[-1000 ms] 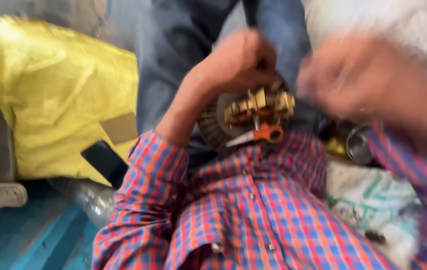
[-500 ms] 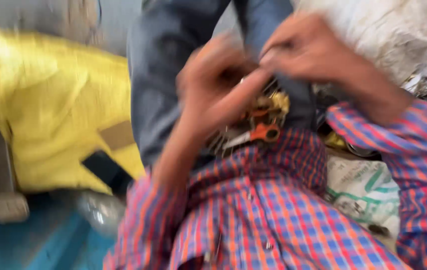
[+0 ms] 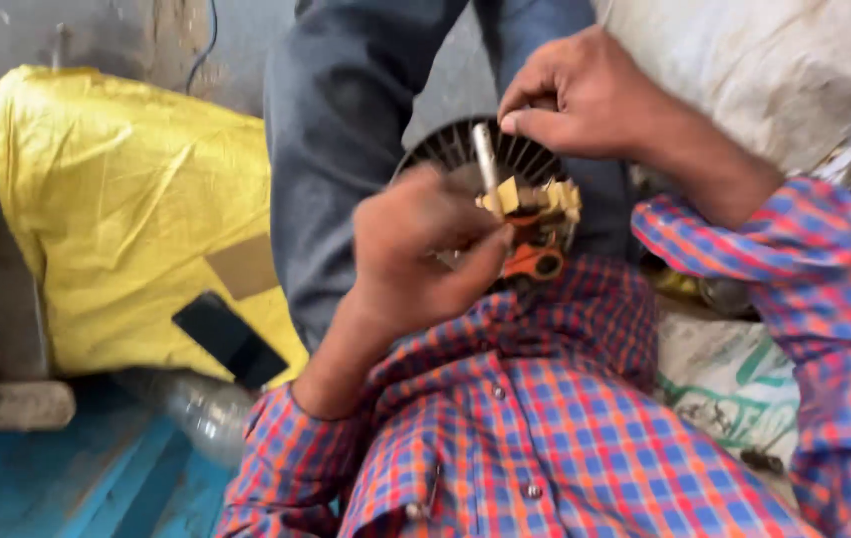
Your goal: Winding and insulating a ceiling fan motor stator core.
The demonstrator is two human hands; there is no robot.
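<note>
Both hands, left hand and right hand, on finned motor part.

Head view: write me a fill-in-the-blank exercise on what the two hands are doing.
1. The right hand pinches a thin metal ____ that stands upright from the round finned part.
2. The left hand is nearest the scissors, whose handles are ____ in colour.
3. A black phone lies on a ____ sack.

Missing words: shaft; orange; yellow
</note>
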